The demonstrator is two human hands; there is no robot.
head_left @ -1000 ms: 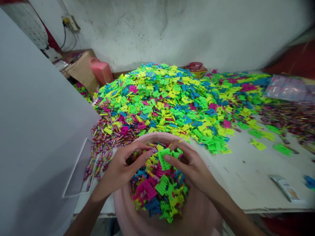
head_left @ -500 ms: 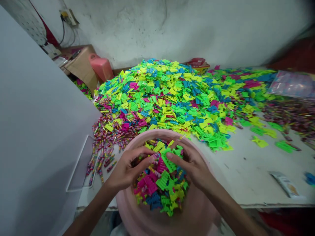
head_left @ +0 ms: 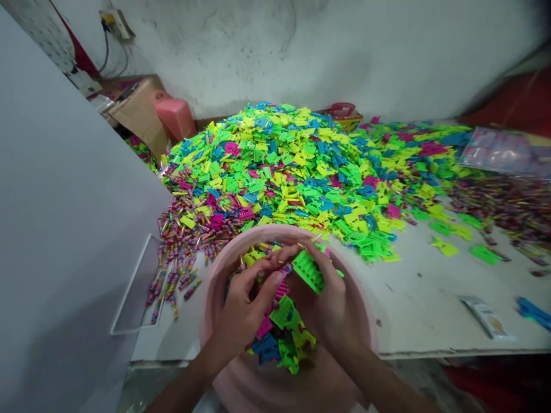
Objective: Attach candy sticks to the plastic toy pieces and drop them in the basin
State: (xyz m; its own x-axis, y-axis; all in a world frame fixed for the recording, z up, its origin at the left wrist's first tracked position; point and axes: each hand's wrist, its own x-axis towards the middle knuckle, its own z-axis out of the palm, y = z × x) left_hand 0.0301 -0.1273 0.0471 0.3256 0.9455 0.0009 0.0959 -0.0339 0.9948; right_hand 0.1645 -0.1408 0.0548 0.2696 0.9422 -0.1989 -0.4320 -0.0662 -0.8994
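Observation:
A pink basin sits at the table's near edge, holding a heap of small plastic comb-like pieces in green, yellow, pink and blue. Both my hands are over it. My right hand pinches a green comb piece between thumb and fingers. My left hand is curled with its fingertips at a thin striped stick right beside that green piece. The two hands touch above the basin's middle.
A large mound of the same bright plastic pieces covers the white table. Striped wrapped sticks lie at its left edge and far right. A grey panel stands left; a small packet lies at right.
Both hands have drawn closer together and nearer to me over the basin. The green piece in my right hand has lifted and tilted, and my left fingers now meet it.

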